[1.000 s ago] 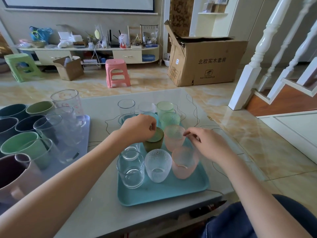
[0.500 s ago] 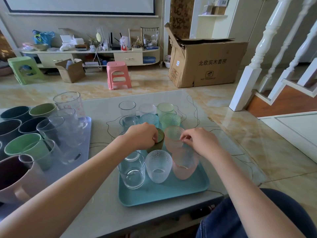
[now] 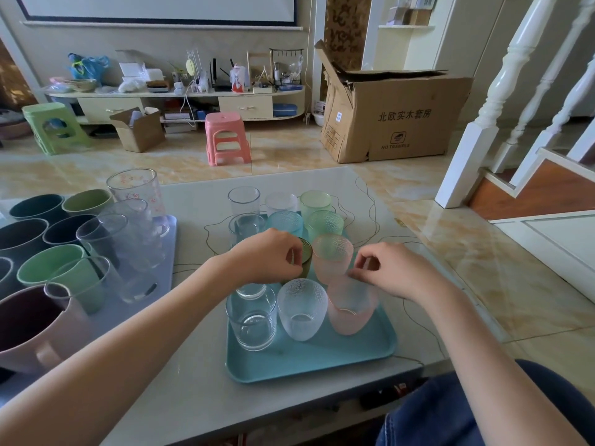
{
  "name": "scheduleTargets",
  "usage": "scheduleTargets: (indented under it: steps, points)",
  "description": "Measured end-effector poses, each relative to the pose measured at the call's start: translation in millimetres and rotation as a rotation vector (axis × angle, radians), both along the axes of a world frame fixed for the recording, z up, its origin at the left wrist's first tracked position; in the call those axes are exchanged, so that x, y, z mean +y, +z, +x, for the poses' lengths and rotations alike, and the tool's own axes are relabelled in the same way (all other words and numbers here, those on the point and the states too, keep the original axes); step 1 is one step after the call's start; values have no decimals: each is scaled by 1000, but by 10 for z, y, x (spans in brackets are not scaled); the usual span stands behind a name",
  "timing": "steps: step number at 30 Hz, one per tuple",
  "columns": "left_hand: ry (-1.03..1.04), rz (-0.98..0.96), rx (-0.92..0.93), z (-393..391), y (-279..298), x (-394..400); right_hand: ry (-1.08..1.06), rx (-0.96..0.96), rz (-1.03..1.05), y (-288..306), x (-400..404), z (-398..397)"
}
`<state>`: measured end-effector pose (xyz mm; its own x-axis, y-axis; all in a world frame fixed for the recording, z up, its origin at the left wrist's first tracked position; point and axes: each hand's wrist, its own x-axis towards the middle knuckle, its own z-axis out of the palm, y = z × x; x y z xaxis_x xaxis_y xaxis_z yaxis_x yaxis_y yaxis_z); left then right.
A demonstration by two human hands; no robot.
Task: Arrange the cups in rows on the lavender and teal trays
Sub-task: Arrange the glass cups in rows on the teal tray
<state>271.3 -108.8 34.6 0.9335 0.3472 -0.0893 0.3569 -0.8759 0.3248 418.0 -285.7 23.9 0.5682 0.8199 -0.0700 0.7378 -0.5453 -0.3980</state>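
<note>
A pale, glossy rectangular tabletop (image 3: 193, 391) is carrying 2 flat plastic trays: a lavender tray (image 3: 167, 249) is lying at its left side, and a teal tray (image 3: 309, 362) is sitting at centre, each one bearing cups. Thin dark wavy lines (image 3: 370, 204) are running across the surface.

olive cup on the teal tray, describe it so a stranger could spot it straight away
Find the teal tray on the table. In its middle, the left hand grips the olive cup, left of a pink cup. It is the tray's only dark, olive-green glass.
</note>
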Motion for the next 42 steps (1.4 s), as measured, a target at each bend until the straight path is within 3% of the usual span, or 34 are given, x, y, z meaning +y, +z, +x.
scheduleTargets:
  steps: [5,20,24,28,42]
  points:
    - [-59,72,132,-11,-83,-26,52,-10,-87,-43,25,-7]
    - [-74,97,168,45,-93,-14,7,-43,-53,-68,79,-4]
    - [8,-22,57,8,-53,82,8,-10,-82,-63,87,-6]
    - [76,48,-130,-25,-63,237,-9,4,-76,-30,95,-18]
    - [302,-170,-239,105,-180,466,-33,1,-91,1,128,-56]
